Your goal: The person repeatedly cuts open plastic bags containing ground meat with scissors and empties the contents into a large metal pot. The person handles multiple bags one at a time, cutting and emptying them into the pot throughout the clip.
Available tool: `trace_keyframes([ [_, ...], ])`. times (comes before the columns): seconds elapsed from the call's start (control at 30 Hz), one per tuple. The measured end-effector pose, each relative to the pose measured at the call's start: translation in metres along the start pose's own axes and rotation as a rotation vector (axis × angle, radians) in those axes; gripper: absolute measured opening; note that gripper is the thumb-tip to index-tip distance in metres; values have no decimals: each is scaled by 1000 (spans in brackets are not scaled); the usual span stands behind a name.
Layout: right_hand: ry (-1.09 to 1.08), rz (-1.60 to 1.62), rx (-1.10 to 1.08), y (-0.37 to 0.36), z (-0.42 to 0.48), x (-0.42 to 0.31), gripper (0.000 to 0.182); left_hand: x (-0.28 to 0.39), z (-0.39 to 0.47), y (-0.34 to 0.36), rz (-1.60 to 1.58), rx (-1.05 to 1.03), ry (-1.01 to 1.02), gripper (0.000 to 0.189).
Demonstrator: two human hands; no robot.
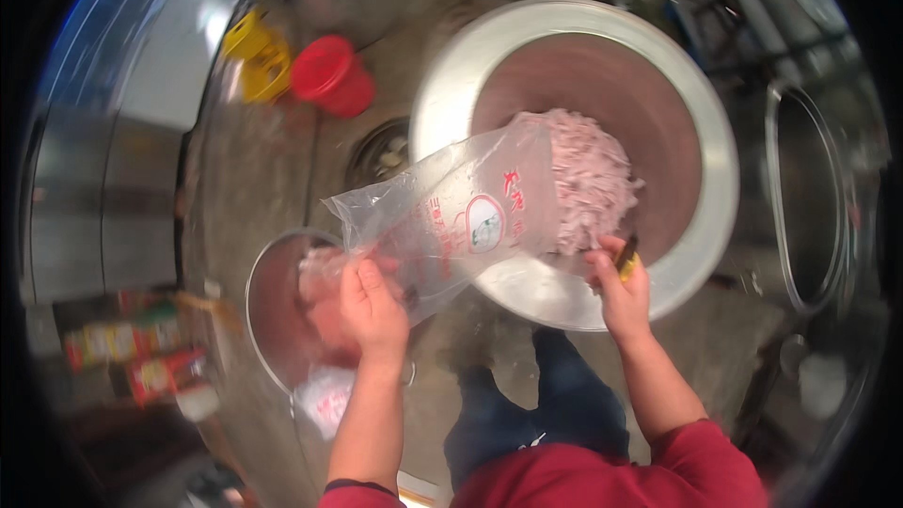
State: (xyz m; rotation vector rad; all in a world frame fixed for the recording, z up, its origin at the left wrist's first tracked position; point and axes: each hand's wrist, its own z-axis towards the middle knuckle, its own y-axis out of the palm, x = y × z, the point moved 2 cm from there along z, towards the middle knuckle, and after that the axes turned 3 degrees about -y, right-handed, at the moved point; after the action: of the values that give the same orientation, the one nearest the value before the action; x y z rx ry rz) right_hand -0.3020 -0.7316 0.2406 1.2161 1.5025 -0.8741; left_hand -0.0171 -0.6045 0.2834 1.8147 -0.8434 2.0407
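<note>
A clear plastic bag with red print stretches between my hands, slanting over the rim of a wide metal pot. My left hand grips the bag's left end. Pale pink strips, apparently raw meat, lie heaped at the bag's right end, inside the pot. By the heap's lower edge, my right hand is closed around a small yellow-and-black tool, apparently a utility knife. The right fingertips are close to the bag's edge; whether they pinch it is unclear.
A metal bucket with pinkish contents stands below my left hand, a crumpled printed plastic bag beside it. A red bucket and a yellow plastic object are at upper left. A round floor opening adjoins the pot.
</note>
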Motion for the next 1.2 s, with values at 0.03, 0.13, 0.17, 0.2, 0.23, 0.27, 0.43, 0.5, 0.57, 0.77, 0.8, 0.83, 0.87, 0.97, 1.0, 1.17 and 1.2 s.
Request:
trace_keyframes([
  [0.03,23,-5,-74,23,-10,1,36,-13,-16,-40,-150,131,-100,27],
  [0.13,51,-57,-362,97,-53,24,32,-52,-75,-150,-385,571,-277,27],
  [0.17,49,-79,-515,145,-49,33,32,-61,-77,-191,-405,753,-265,26],
  [0.2,61,-157,-632,168,-70,45,31,-84,-108,-227,-437,912,-307,26],
  [0.23,63,-230,-731,194,-88,55,31,-108,-139,-261,-475,1053,-341,26],
  [0.27,120,-248,-827,219,-105,66,31,-134,-169,-291,-520,1180,-371,26],
  [0.43,273,-546,-1025,298,-198,139,27,-308,-371,-406,-380,1277,-743,43],
  [0.5,254,-621,-1091,331,-211,172,27,-351,-404,-426,-311,1226,-1059,58],
  [0.57,273,-665,-1126,359,-215,207,26,-379,-415,-432,-214,1141,-1451,74],
  [0.77,580,-718,-978,407,-185,263,15,-361,-375,-427,408,681,-837,83],
  [0.8,613,-741,-928,417,-177,266,13,-349,-355,-429,475,566,-799,80],
  [0.83,652,-755,-884,424,-168,274,11,-335,-335,-428,551,455,-759,78],
  [0.87,678,-802,-843,428,-152,286,11,-330,-317,-421,625,344,-718,76],
  [0.97,665,-905,-870,445,-109,323,8,-347,-291,-405,753,313,-775,69],
  [1.0,612,-925,-850,448,-95,337,8,-351,-285,-402,749,324,-817,69],
  [1.17,221,-1260,-970,490,-31,401,10,-347,-275,-391,783,434,-796,65],
  [1.2,88,-1289,-1030,488,-9,427,14,-339,-268,-386,735,420,-786,62],
])
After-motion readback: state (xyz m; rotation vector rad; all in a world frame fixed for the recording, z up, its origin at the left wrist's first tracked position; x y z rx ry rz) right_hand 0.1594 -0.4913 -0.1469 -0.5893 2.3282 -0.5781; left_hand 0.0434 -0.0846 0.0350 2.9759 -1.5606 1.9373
